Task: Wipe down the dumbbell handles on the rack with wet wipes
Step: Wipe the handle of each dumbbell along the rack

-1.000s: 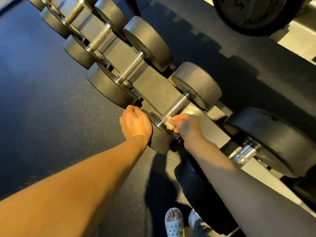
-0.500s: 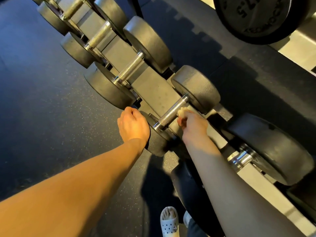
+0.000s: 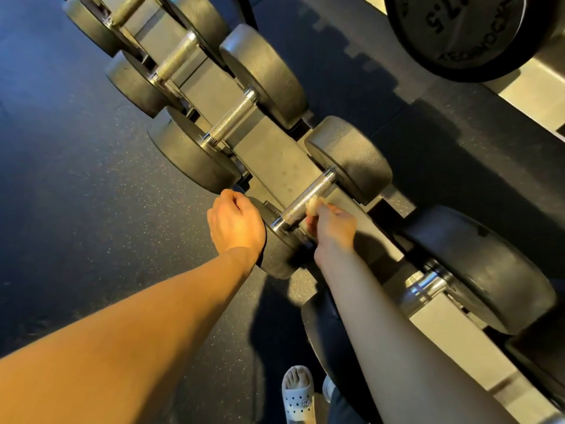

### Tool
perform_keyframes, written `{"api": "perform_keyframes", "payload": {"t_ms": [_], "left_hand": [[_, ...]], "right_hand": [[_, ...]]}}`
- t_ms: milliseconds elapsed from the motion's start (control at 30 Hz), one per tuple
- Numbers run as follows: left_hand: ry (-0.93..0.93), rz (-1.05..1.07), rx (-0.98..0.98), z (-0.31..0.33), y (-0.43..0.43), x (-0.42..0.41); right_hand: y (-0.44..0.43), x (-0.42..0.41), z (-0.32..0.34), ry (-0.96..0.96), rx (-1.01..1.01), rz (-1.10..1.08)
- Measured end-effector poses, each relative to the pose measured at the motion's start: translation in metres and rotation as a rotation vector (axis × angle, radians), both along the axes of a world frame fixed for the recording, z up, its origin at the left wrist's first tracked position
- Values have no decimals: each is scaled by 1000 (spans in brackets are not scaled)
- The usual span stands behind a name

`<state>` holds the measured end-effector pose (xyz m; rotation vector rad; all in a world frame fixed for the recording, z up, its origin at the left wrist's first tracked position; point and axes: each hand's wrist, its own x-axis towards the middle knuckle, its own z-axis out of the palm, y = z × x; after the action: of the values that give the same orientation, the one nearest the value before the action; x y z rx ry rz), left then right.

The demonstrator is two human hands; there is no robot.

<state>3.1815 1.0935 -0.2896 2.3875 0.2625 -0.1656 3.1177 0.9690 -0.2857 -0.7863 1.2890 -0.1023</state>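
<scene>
A row of black dumbbells lies on a low grey rack (image 3: 269,154) that runs diagonally from upper left to lower right. My right hand (image 3: 331,224) pinches a small white wet wipe (image 3: 313,204) against the knurled chrome handle (image 3: 305,198) of the middle dumbbell, about halfway along it. My left hand (image 3: 235,223) rests, fingers curled, on that dumbbell's near head (image 3: 281,249). Its far head (image 3: 351,157) sits on the rack's other side.
More dumbbells continue up the rack, with chrome handles (image 3: 234,119) showing. A larger dumbbell (image 3: 477,264) lies at the right. A big weight plate (image 3: 458,29) stands at the top right. Dark speckled rubber floor (image 3: 76,194) spreads left; my sandalled foot (image 3: 298,393) is below.
My right hand has slid the wipe along the handle, from the near end up toward the middle. My left hand has stayed on the near head.
</scene>
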Motion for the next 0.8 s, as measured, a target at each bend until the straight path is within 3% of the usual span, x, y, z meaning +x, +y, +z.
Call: {"api": "perform_keyframes", "payload": {"t_ms": [133, 167, 300, 400, 467, 567, 733, 800], "left_hand": [[1, 6, 2, 1, 0, -1], [3, 7, 2, 0, 0, -1], [-3, 9, -1, -1, 0, 0], [1, 20, -1, -1, 0, 0], [-8, 21, -1, 0, -1, 0], [-12, 14, -8, -1, 0, -1], [-2, 17, -5, 0, -2, 0], [22, 24, -3, 3, -2, 0]], "right_hand": [[8, -12, -1, 123, -109, 568], [5, -11, -1, 120, -222, 656], [-20, 5, 15, 78, -1104, 924], [-29, 16, 25, 210, -1486, 1305], [-14, 22, 31, 305, -1586, 1608], [6, 36, 38, 199, -1558, 1971], [-24, 74, 52, 445, -1669, 2059], [-14, 73, 52, 353, -1593, 2159]]}}
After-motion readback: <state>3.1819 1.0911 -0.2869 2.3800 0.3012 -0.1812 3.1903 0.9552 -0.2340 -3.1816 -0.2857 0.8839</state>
